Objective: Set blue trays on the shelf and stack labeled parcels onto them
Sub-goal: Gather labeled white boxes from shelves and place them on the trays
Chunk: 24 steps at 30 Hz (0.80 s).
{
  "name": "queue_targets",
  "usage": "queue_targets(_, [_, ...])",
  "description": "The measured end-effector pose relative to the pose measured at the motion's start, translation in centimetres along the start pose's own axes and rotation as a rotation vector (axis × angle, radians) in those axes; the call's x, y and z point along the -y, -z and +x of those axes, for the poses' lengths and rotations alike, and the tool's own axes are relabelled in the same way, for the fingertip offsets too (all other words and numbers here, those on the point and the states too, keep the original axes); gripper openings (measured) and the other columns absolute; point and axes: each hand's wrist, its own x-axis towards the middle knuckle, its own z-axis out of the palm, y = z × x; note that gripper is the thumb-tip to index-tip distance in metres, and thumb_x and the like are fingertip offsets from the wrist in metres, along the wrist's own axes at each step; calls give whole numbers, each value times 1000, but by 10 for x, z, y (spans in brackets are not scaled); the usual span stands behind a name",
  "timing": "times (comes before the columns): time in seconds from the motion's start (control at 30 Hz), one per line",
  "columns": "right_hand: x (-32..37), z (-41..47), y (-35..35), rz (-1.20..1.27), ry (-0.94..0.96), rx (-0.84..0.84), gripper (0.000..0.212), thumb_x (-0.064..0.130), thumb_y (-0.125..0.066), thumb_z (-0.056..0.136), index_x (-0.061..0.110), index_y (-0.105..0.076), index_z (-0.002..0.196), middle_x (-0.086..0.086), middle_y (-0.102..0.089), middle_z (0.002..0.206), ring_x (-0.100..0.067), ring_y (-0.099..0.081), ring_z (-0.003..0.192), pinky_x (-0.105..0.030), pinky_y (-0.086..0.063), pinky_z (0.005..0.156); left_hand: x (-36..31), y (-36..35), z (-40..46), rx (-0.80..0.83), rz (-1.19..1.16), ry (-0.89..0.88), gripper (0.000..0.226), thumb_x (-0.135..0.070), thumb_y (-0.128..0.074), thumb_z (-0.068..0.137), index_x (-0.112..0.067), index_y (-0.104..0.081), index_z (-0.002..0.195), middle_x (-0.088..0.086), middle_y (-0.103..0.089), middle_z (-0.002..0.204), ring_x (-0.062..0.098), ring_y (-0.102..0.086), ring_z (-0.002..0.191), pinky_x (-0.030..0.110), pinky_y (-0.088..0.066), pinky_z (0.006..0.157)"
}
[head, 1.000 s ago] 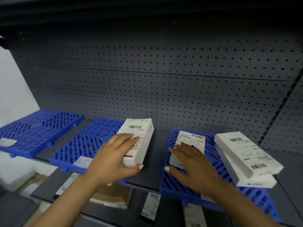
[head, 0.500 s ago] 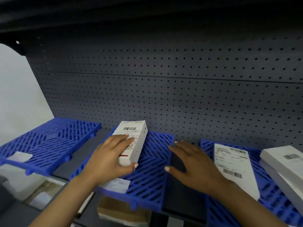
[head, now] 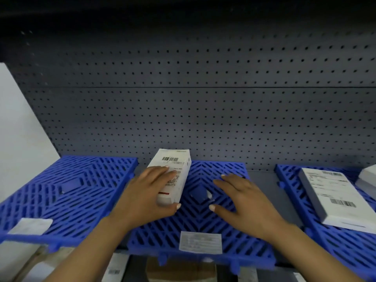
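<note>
Three blue slatted trays lie side by side on the dark shelf: the left tray, the middle tray and the right tray. My left hand grips a long white labeled parcel over the middle tray's left part, thumb under its near end. My right hand hovers over the same tray with fingers spread, holding nothing. A flat white labeled parcel lies on the right tray, and more white parcels show at the right edge.
A dark pegboard wall closes the back of the shelf, with another shelf overhead. White stickers sit on the front of the left tray and the middle tray. Cardboard boxes and labels show below the shelf.
The view has swung left. My left hand carried the long parcel onto the middle tray. My right hand left the flat parcel on the right tray and moved over the middle tray.
</note>
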Motion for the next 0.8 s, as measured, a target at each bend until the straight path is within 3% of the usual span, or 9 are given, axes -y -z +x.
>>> queue_targets(0.27, [66, 25, -6, -23, 40, 55, 100, 86, 7, 66, 35, -16, 149, 8, -15, 157, -13, -9, 145, -29, -7, 116, 55, 23, -39, -52, 19, 49, 85, -80, -45, 70, -31, -40, 140, -9, -37, 146, 10, -26, 133, 49, -42, 101])
queue_targets(0.53, [100, 61, -6, -79, 183, 62, 96, 84, 2, 71, 33, -15, 150, 4, -14, 158, -17, -10, 145, -35, -7, 117, 79, 54, -74, -114, 52, 122, 80, -73, -50, 69, -28, -47, 135, -4, -45, 141, 17, -38, 127, 50, -47, 93])
queue_targets(0.8, [142, 80, -6, -80, 229, 96, 100, 86, 13, 62, 39, -3, 149, 7, -2, 159, -13, -1, 145, -28, 5, 113, 119, 78, -92, -57, 113, 155, 84, -74, -47, 70, -28, -41, 140, -5, -40, 146, 18, -35, 132, 48, -42, 100])
